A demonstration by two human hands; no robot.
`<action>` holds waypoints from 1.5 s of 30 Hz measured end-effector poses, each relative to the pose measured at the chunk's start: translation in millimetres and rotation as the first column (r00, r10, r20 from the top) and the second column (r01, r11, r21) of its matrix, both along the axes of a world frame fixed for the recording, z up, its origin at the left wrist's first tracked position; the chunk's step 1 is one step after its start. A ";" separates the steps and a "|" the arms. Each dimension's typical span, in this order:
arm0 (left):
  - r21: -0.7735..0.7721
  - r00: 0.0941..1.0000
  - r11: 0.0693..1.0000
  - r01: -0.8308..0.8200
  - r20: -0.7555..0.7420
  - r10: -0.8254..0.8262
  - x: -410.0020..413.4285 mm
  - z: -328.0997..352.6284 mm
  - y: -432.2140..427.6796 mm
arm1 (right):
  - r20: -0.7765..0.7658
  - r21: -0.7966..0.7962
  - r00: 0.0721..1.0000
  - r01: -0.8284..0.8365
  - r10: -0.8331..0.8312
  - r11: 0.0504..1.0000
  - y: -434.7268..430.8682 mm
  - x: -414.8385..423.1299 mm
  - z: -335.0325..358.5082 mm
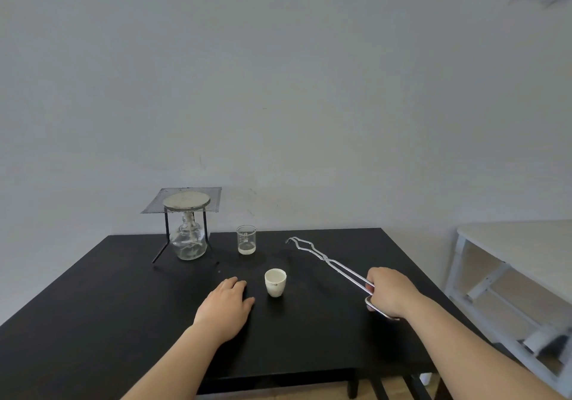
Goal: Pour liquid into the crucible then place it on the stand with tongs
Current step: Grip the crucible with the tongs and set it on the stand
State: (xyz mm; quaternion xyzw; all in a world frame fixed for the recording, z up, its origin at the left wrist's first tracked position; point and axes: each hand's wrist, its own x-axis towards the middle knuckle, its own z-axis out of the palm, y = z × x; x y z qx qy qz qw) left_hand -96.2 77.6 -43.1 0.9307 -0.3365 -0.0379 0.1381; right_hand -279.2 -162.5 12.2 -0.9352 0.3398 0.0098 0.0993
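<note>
Crucible: the small white crucible (275, 282) stands upright on the black table (93, 322), near the front middle, mouth up. I cannot tell from here whether it holds any liquid.

Crucible to my left hand: my left hand (227, 305) lies palm down on the table just beside the crucible, on its left, not touching it. Fingers loose and flat, holding nothing.

Crucible to my right hand: my right hand (388, 293) is farther off to the right, closed around the handle end of the tongs (332, 265).

Tongs, long axis: they run from my right hand away and leftward, tips ending well beyond the crucible and to its right. The tips look narrow, nearly together. They point past the crucible, not at it.

Beaker: the glass beaker (246, 240) stands behind the crucible, a little to its left, with a shallow pale layer at the bottom.

Stand: the tripod stand (185, 211) with its mesh and round pad is at the back left, over a glass spirit lamp (188, 243). It lies up and left of the crucible, past the beaker.

What the next move turns on: in my judgement the tongs must swing toward me and leftward so the tips come level with the crucible's wall.

Risk: the beaker sits close to the path toward the stand.
</note>
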 end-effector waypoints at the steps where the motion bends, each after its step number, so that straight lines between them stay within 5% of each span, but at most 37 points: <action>1: 0.002 1.000 1.000 -0.002 0.001 0.002 0.4 -0.2 0.0 | -0.002 -0.006 1.000 -0.015 0.015 1.000 -0.4 -0.4 0.4; 17: 0.094 0.999 0.996 -0.002 -0.045 0.006 -9.9 5.4 -2.5 | 0.001 0.099 0.996 -0.088 0.089 0.991 -9.1 -33.7 34.8; 45: 0.189 0.997 0.982 -0.004 -0.075 0.019 -26.1 14.1 4.6 | -0.082 0.038 0.987 -0.135 0.138 0.990 3.1 -56.7 84.8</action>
